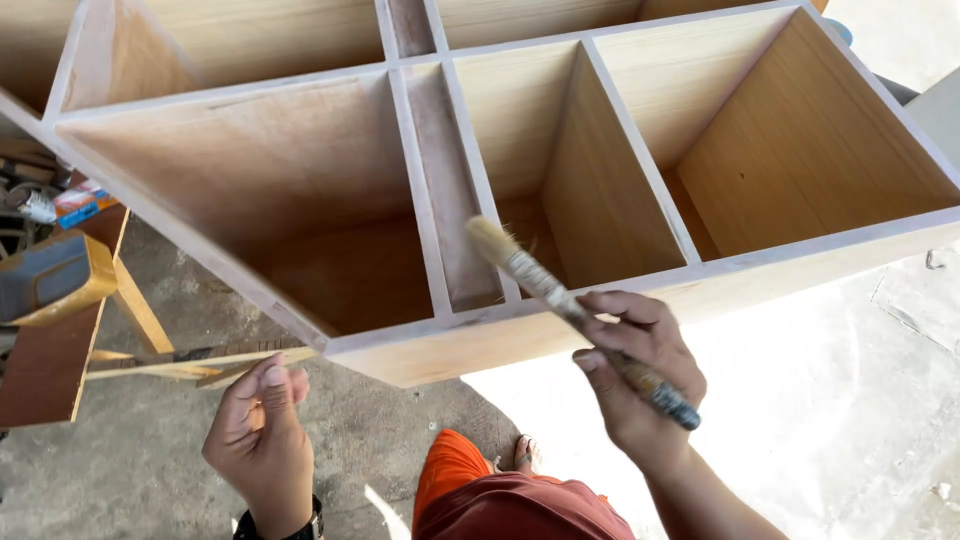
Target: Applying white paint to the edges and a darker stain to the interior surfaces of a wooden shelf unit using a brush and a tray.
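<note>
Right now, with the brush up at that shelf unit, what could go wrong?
The right hand holds the paintbrush far back on its handle, so the bristles may wander off the narrow divider edge. The left hand is off the wooden shelf unit, so it could shift if pushed.

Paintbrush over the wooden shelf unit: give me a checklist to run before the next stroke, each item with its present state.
1. Right hand grips the paintbrush firmly on its handle: ok.
2. Bristles reach the narrow divider edge: ok.
3. Bristles loaded with finish: cannot tell.
4. Left hand steadies the wooden shelf unit: not ok, it hangs free below the frame.
5. Unit sits firmly on its support: cannot tell, support mostly hidden.
6. Compartments free of loose items: ok.
</note>
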